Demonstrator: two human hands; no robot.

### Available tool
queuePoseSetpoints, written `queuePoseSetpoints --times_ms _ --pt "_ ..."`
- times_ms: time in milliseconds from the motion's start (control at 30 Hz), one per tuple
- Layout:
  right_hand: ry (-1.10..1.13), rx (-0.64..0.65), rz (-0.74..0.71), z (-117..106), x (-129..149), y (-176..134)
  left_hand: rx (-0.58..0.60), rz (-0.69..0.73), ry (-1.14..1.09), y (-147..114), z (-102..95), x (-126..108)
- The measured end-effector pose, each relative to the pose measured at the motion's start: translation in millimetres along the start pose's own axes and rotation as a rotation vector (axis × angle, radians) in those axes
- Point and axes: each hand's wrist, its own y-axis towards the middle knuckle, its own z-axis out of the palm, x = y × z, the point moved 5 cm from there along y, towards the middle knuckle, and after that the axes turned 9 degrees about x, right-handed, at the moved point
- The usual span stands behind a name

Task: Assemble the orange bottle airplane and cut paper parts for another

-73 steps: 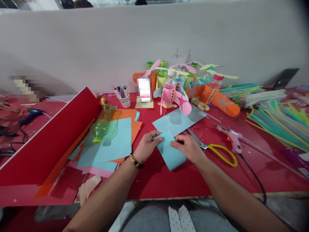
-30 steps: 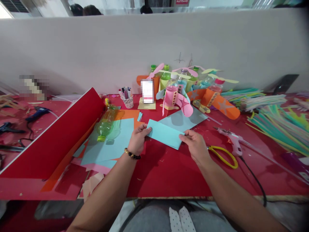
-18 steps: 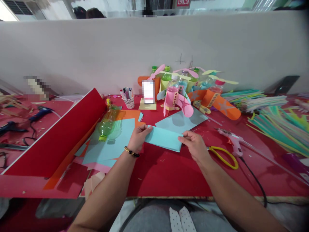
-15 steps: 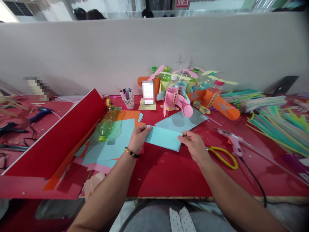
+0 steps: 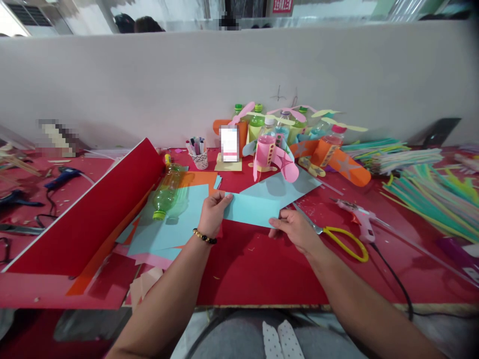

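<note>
A light blue rectangle of paper (image 5: pixel 252 209) is held between my two hands above the red tabletop (image 5: pixel 262 269). My left hand (image 5: pixel 214 212) pinches its left end, thumb on top. At the lower right corner, my right hand (image 5: pixel 294 227) grips it between thumb and fingers. Just behind the paper lies a larger light blue sheet (image 5: pixel 299 182). To the right of my right hand rest scissors with yellow handles (image 5: pixel 348 244), their blades partly behind that hand. Left of my left hand, a green plastic bottle (image 5: pixel 166 194) lies on blue and orange sheets (image 5: pixel 194 209).
Bottle airplanes with paper wings (image 5: pixel 267 149) stand against the back partition (image 5: pixel 149 85). A pink glue gun (image 5: pixel 361 219) and bundles of coloured strips (image 5: pixel 422 194) lie right. A red board (image 5: pixel 93 209) leans at left, near a cup of pens (image 5: pixel 200 157) and a phone (image 5: pixel 229 142).
My right hand has moved slightly left and down, from the paper's upper right corner to its lower right corner. The scissors' blades show more now. My left hand stays nearly in place.
</note>
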Motion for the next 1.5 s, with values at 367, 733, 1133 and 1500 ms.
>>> queuePoseSetpoints --times_ms 367,733,1133,1500 --pt "-0.167 -0.247 -0.186 -17 1 2 0.059 -0.017 0.054 -2 7.3 -2" --pt "-0.006 -0.138 -0.17 -11 -1 3 0.076 0.039 0.094 3 -1.2 -3" --pt "0.063 0.019 0.002 -7 -6 5 0.093 0.033 0.157 6 -9.5 -5" --pt "0.03 0.116 0.023 -4 -9 4 0.223 -0.027 0.148 4 -3.1 -5"
